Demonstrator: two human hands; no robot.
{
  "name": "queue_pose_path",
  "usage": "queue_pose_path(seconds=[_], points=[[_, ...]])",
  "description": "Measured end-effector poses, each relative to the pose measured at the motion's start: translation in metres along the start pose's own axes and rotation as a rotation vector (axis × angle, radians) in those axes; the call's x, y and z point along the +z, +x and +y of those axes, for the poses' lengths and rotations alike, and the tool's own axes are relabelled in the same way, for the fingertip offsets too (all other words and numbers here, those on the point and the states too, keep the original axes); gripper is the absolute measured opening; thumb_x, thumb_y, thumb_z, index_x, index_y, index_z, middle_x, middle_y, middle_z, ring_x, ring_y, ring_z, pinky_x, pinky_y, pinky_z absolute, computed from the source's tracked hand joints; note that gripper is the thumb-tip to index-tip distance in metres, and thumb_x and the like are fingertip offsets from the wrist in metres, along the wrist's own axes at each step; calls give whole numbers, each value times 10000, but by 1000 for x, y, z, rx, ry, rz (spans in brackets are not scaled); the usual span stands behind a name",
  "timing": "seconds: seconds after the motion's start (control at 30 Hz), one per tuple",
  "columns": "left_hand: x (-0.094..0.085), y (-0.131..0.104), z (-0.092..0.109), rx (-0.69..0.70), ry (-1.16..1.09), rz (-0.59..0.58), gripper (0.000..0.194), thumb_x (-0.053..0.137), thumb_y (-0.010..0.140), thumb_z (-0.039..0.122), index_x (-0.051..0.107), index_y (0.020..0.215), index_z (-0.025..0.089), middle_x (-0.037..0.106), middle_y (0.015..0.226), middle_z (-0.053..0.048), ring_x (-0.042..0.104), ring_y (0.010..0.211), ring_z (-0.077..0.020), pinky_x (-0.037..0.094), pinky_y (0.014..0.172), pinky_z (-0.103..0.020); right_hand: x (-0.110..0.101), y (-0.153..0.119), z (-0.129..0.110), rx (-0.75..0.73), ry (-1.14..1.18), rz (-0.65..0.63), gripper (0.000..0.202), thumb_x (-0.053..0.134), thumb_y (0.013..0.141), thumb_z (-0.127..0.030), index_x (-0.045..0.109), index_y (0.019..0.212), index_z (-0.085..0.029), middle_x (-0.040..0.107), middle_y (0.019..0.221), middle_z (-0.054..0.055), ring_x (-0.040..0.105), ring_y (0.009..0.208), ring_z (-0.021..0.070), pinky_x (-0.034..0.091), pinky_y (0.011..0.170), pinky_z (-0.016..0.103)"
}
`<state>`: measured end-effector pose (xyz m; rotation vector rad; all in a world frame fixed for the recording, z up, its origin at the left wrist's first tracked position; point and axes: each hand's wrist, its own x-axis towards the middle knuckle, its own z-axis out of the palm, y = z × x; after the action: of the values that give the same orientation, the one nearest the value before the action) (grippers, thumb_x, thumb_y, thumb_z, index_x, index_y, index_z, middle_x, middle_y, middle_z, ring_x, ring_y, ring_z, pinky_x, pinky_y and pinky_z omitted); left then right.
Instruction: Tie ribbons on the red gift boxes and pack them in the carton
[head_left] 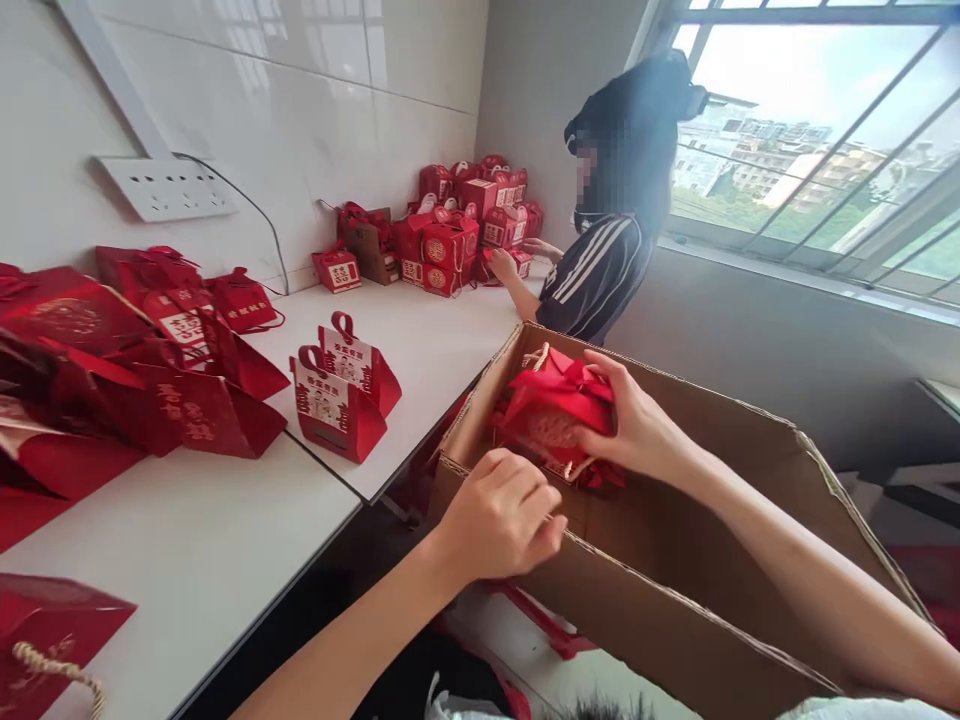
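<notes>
Gripping a red box (553, 420) at left in the carton (652, 620), the right hand (637, 420) is beyond the narrowly curled left hand (504, 515).

Left hand (501, 515) curled, right hand (643, 420) gripping.

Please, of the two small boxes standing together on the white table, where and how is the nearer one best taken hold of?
Probably by the red loop on its top, pinched from above. The nearer box stands upright and tapers upward, with the loop sticking up; the second box, close behind, crowds the far side.
</notes>
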<state>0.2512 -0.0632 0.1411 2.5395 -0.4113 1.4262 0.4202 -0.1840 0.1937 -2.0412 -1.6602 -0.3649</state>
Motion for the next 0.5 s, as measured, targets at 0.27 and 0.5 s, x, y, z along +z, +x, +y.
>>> queue_pose_path(seconds=[0.27,0.5], points=[[55,-30,-1,-316,54,-479,269,453,867,295,594,683,158,603,637,-37,551,581,-179,375,660,-354,4,-105,171,1021,-170,-732,788,651,629,-283,377,1353,-140,483,1172,179,614,857,273,521,718,363],[51,-27,1,-343,82,-490,261,430,847,276,576,659,167,583,613,-21,529,552,-163,358,659,-352,58,-180,213,955,-179,-821,771,681,409,-68,579,1171,-126,562,1039,124,587,984,338,470,852,394]])
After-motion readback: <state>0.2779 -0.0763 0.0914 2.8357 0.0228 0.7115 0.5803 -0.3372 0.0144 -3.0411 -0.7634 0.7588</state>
